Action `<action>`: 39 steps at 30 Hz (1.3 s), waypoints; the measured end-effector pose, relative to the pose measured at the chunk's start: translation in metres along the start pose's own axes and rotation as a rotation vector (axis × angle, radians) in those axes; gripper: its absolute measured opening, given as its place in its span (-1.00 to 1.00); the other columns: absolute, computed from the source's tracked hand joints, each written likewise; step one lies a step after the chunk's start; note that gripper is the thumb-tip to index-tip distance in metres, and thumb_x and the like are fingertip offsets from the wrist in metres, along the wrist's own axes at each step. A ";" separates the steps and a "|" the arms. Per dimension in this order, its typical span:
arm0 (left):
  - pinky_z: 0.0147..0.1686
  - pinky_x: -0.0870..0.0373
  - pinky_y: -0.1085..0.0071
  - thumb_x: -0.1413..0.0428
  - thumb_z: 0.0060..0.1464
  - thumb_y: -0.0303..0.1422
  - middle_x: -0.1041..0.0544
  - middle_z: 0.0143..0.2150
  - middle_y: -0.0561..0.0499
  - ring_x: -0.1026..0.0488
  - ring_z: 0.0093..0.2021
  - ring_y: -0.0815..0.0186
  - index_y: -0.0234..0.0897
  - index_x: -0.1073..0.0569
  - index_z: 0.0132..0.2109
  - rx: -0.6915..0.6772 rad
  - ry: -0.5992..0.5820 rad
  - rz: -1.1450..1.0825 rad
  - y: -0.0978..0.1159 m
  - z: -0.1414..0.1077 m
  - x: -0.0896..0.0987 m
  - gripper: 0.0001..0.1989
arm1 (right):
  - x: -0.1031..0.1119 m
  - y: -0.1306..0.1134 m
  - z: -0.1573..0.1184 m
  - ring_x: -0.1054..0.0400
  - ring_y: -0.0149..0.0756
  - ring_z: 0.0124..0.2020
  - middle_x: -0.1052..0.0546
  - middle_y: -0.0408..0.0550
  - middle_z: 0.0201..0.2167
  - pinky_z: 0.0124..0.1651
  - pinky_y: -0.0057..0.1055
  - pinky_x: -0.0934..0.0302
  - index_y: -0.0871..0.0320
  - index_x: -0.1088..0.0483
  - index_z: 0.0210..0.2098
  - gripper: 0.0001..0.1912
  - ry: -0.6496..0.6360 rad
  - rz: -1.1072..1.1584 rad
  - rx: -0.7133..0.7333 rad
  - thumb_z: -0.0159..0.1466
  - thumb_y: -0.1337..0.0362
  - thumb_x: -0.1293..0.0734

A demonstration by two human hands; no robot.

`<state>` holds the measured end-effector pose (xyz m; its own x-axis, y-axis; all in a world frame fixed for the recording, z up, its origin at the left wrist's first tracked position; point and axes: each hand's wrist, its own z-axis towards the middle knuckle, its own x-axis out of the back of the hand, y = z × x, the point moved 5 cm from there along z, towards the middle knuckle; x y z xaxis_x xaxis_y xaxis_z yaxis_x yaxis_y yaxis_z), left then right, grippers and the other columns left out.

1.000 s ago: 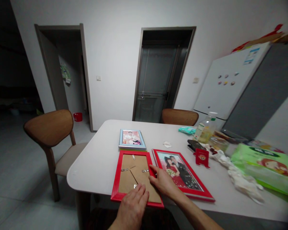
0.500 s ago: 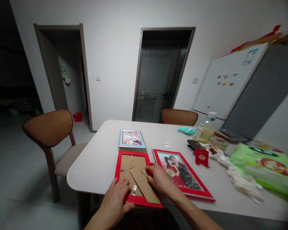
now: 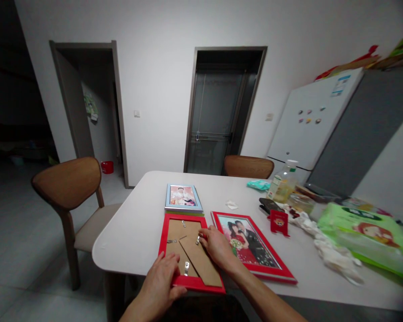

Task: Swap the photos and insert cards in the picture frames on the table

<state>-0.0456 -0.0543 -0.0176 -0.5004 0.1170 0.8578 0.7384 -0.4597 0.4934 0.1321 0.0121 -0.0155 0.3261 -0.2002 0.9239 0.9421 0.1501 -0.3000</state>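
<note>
A red picture frame (image 3: pixel 163 241) lies face down at the table's front edge, its brown backing board (image 3: pixel 177 230) and stand flap (image 3: pixel 201 264) facing up. Small metal clips sit around the board. My left hand (image 3: pixel 161 279) rests on the frame's lower left corner, thumb at the front edge and fingers over the rim. At the right-side metal clip (image 3: pixel 198 240), the fingers of my right hand (image 3: pixel 216 246) are pinched together; the clip now stands at a slant. A second red frame (image 3: pixel 255 243) with a couple's photo lies face up to the right. Behind is a light blue frame (image 3: pixel 183 197).
On the right of the white table (image 3: pixel 121 241) are a bottle (image 3: pixel 282 182), a black wallet-like item (image 3: pixel 270 205), a red card (image 3: pixel 279 222), crumpled tissues and a green tissue pack (image 3: pixel 366 232). Wooden chairs stand left (image 3: pixel 69 183) and behind (image 3: pixel 248 167).
The fingertips of my right hand have shifted at the right-side clip, which has turned from nearly level to slanted. My left hand stays on the frame. The whole view has shifted slightly.
</note>
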 end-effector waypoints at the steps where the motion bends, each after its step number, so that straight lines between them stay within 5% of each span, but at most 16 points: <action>1: 0.11 -0.01 0.15 -0.19 -0.23 -0.41 -0.33 0.04 -0.21 -0.20 0.07 0.15 -0.42 -0.26 0.02 0.005 0.000 -0.002 0.000 0.000 0.000 -0.42 | 0.003 -0.003 -0.002 -0.25 -0.32 -0.34 -0.37 0.00 -0.34 -0.30 -0.45 -0.08 0.13 -0.40 -0.28 -0.76 0.020 0.012 0.018 0.14 0.26 -0.15; 4: 0.11 -0.01 0.14 -0.19 -0.23 -0.40 -0.35 0.02 -0.18 -0.22 0.06 0.16 -0.39 -0.26 0.02 0.008 0.007 -0.014 -0.002 -0.001 -0.001 -0.41 | 0.012 -0.016 -0.013 -0.21 -0.25 -0.18 -0.37 0.04 -0.24 -0.13 -0.39 -0.06 0.14 -0.40 -0.23 -0.73 0.036 0.108 0.117 0.13 0.24 -0.18; 8: 0.11 -0.01 0.15 -0.20 -0.24 -0.37 -0.40 -0.03 -0.16 -0.27 0.01 0.17 -0.36 -0.30 -0.02 -0.025 0.031 -0.027 -0.004 0.000 -0.003 -0.44 | 0.011 -0.044 -0.033 -0.19 -0.29 -0.15 -0.36 -0.05 -0.18 -0.08 -0.41 -0.05 0.08 -0.43 -0.27 -0.76 -0.209 0.302 0.357 0.07 0.26 -0.24; 11: 0.12 0.00 0.15 -0.20 -0.24 -0.34 -0.40 -0.03 -0.17 -0.28 0.01 0.17 -0.37 -0.34 -0.06 -0.038 0.024 -0.028 -0.004 0.001 -0.004 -0.49 | 0.007 -0.057 -0.039 -0.17 -0.31 -0.13 -0.34 -0.09 -0.17 -0.07 -0.40 -0.02 0.03 -0.46 -0.35 -0.82 -0.263 0.307 0.433 0.03 0.30 -0.28; 19: 0.10 -0.02 0.12 -0.16 -0.23 -0.40 -0.38 0.00 -0.13 -0.24 0.05 0.16 -0.30 -0.25 0.03 -0.007 -0.008 -0.024 -0.001 0.001 -0.002 -0.42 | -0.003 -0.060 -0.031 -0.19 -0.32 -0.19 -0.39 -0.12 -0.30 -0.11 -0.36 -0.02 0.05 -0.45 -0.43 -0.88 -0.127 0.325 0.414 0.07 0.28 -0.27; 24: 0.10 -0.03 0.09 -0.15 -0.24 -0.42 -0.36 0.02 -0.14 -0.25 0.04 0.15 -0.30 -0.29 -0.01 -0.016 0.008 -0.022 0.001 0.000 0.000 -0.46 | -0.004 -0.058 -0.012 -0.23 -0.33 -0.21 -0.40 -0.02 -0.28 -0.13 -0.43 -0.06 0.15 -0.42 -0.29 -0.77 -0.088 0.358 0.310 0.15 0.26 -0.17; 32: 0.10 -0.01 0.06 -0.17 -0.25 -0.45 -0.34 0.03 -0.20 -0.20 0.07 0.10 -0.36 -0.33 -0.06 -0.015 -0.018 0.000 0.005 0.001 0.003 -0.50 | -0.039 -0.081 0.026 -0.24 -0.37 -0.39 -0.44 -0.05 -0.43 -0.35 -0.49 -0.05 0.15 -0.44 -0.33 -0.74 -0.075 0.170 0.247 0.15 0.20 -0.17; 39: 0.10 -0.02 0.06 -0.20 -0.27 -0.44 -0.42 -0.05 -0.18 -0.28 0.01 0.11 -0.37 -0.33 -0.06 -0.031 0.011 -0.018 0.006 0.000 0.003 -0.49 | -0.029 -0.067 0.029 -0.25 -0.32 -0.32 -0.44 0.01 -0.35 -0.30 -0.47 -0.03 0.18 -0.40 -0.25 -0.70 -0.027 0.123 0.194 0.17 0.19 -0.14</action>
<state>-0.0431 -0.0571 -0.0120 -0.5190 0.1158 0.8469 0.7147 -0.4847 0.5043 0.0572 0.0362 -0.0149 0.4327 -0.1436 0.8900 0.8618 0.3558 -0.3616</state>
